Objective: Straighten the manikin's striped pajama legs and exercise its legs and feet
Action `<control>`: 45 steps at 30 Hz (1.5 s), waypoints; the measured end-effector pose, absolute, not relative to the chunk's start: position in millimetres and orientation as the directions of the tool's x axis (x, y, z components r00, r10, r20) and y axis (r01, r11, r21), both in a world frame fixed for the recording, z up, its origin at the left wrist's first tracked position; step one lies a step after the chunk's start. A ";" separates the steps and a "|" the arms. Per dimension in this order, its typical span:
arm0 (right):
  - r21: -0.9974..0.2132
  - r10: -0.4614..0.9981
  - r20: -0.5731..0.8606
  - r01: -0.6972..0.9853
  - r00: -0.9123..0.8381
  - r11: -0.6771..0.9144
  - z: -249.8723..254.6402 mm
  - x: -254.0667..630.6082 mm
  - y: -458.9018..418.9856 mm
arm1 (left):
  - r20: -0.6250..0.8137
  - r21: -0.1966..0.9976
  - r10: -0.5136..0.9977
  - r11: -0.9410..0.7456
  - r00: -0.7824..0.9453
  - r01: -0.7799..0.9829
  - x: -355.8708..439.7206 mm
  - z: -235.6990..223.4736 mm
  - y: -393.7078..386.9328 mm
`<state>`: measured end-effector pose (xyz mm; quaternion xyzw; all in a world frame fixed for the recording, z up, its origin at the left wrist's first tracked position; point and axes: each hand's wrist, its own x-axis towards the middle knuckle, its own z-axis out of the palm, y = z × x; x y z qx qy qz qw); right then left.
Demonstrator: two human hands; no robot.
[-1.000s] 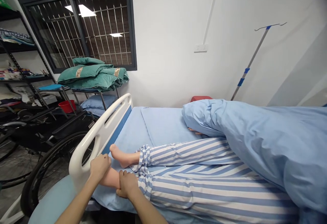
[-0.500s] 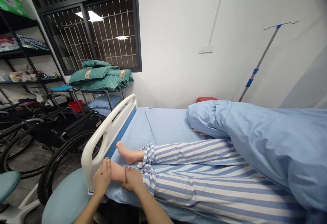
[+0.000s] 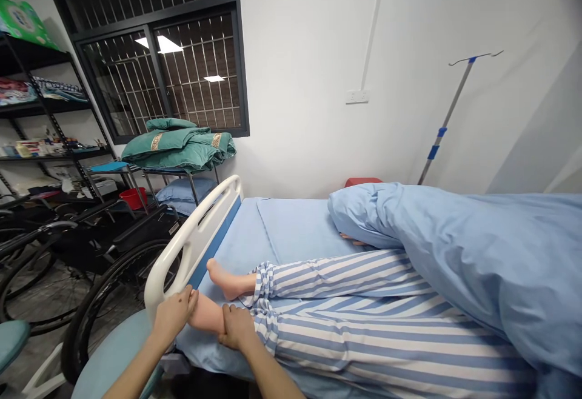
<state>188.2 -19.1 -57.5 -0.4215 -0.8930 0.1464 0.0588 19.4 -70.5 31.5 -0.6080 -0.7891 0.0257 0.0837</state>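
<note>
Fingers (image 3: 188,298) of the left hand (image 3: 171,318) tipping from upright to slanted, closed against the sole of a bare foot (image 3: 207,314), right hand (image 3: 237,327) staying clasped around the ankle (image 3: 220,319) above a striped pajama cuff (image 3: 262,321).

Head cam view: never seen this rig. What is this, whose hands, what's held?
There is no machine here: one camera, worn on a person's head, looks down at that person's own two bare hands. Their left hand holds the toe end of a foot, and their right hand holds the same foot at the ankle. The foot belongs to someone lying on a hospital bed in striped pyjama trousers, with a blue blanket over the upper body. A white bed end stands beside the hands.
</note>
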 end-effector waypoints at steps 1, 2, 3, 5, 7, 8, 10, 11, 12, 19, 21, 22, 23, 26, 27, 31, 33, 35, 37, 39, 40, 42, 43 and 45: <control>-0.306 0.772 -0.019 0.739 -0.635 0.600 -56.8 188.1 -19.7 | 0.073 -0.195 0.972 0.233 -0.223 0.953 21.9 37.8 -63.7; -0.302 0.773 -0.019 0.741 -0.634 0.600 -56.3 188.0 -20.2 | 0.045 -0.240 0.978 0.210 -0.206 0.948 24.9 42.4 -56.0; -0.297 0.774 -0.019 0.743 -0.633 0.600 -55.9 188.0 -20.6 | 0.017 -0.269 0.981 0.189 -0.192 0.944 28.1 45.2 -47.8; -0.286 0.772 -0.021 0.744 -0.635 0.604 -56.3 188.0 -20.9 | -0.019 -0.280 0.984 0.167 -0.179 0.945 34.9 45.3 -31.3; -0.280 0.768 -0.020 0.741 -0.640 0.610 -58.6 187.5 -20.0 | -0.045 -0.270 0.987 0.139 -0.157 0.953 41.3 40.1 -16.9; -0.278 0.769 -0.019 0.743 -0.638 0.609 -60.3 187.0 -19.1 | -0.059 -0.266 0.988 0.124 -0.145 0.956 43.9 36.8 -11.1; -0.275 0.773 -0.021 0.747 -0.634 0.606 -63.7 185.6 -16.7 | -0.079 -0.258 0.989 0.099 -0.123 0.961 47.2 30.7 -2.9; -0.274 0.774 -0.023 0.748 -0.633 0.604 -64.9 184.9 -15.5 | -0.081 -0.254 0.990 0.093 -0.117 0.963 47.8 28.5 -0.7; -0.272 0.775 -0.028 0.751 -0.632 0.602 -65.6 184.2 -14.4 | -0.078 -0.249 0.990 0.091 -0.114 0.964 47.7 26.7 0.4; -0.289 0.785 -0.033 0.757 -0.619 0.585 -57.6 184.6 -16.3 | 0.049 -0.218 0.975 0.222 -0.217 0.950 43.9 22.0 -13.8; -0.296 0.785 -0.026 0.755 -0.619 0.585 -56.3 185.7 -18.2 | 0.120 -0.188 0.951 0.305 -0.286 0.934 46.2 20.8 -20.9; -0.298 0.784 -0.026 0.753 -0.621 0.587 -56.5 186.2 -18.9 | 0.161 -0.151 0.929 0.355 -0.332 0.923 47.7 19.7 -25.0; -0.298 0.782 -0.022 0.751 -0.622 0.589 -57.1 186.7 -19.6 | 0.211 -0.098 0.899 0.411 -0.385 0.906 49.2 18.3 -29.3; -0.303 0.780 -0.004 0.744 -0.625 0.595 -59.9 187.6 -20.4 | 0.311 0.147 0.780 0.525 -0.543 0.838 51.2 10.4 -43.6; -0.307 0.779 0.001 0.741 -0.627 0.597 -60.5 187.7 -20.5 | 0.319 0.243 0.753 0.522 -0.575 0.818 50.7 6.4 -48.3; -0.317 0.769 -0.012 0.731 -0.640 0.604 -58.1 187.8 -21.3 | 0.265 0.603 0.752 0.359 -0.603 0.713 44.0 -17.0 -64.9; -0.322 0.772 -0.020 0.735 -0.635 0.596 -55.8 187.6 -21.8 | 0.226 0.700 0.766 0.302 -0.602 0.647 39.4 -32.4 -74.1; -0.329 0.781 -0.021 0.742 -0.624 0.584 -54.9 187.4 -21.7 | 0.171 0.750 0.791 0.282 -0.587 0.598 33.1 -48.2 -85.8; -0.335 0.787 -0.020 0.745 -0.617 0.576 -55.7 187.1 -20.8 | 0.074 0.809 0.830 0.274 -0.553 0.520 23.1 -61.2 -99.1; -0.350 0.784 -0.035 0.742 -0.620 0.571 -56.8 187.2 -19.7 | 0.002 0.877 0.858 0.246 -0.514 0.413 8.9 -68.6 -110.0; -0.363 0.779 -0.042 0.736 -0.625 0.571 -56.9 187.6 -19.1 | -0.015 0.905 0.863 0.226 -0.505 0.361 1.0 -69.8 -113.1; -0.396 0.765 -0.033 0.711 -0.643 0.581 -54.9 188.8 -17.8 | -0.041 0.940 0.857 0.206 -0.513 0.270 -13.4 -68.0 -112.2; -0.413 0.759 -0.014 0.695 -0.651 0.588 -52.5 189.6 -16.7 | -0.073 0.950 0.852 0.217 -0.518 0.224 -18.3 -65.6 -108.3; -0.436 0.756 0.057 0.665 -0.652 0.607 -45.2 190.7 -12.1 | -0.116 0.947 0.811 0.264 -0.573 0.182 -21.0 -59.4 -95.6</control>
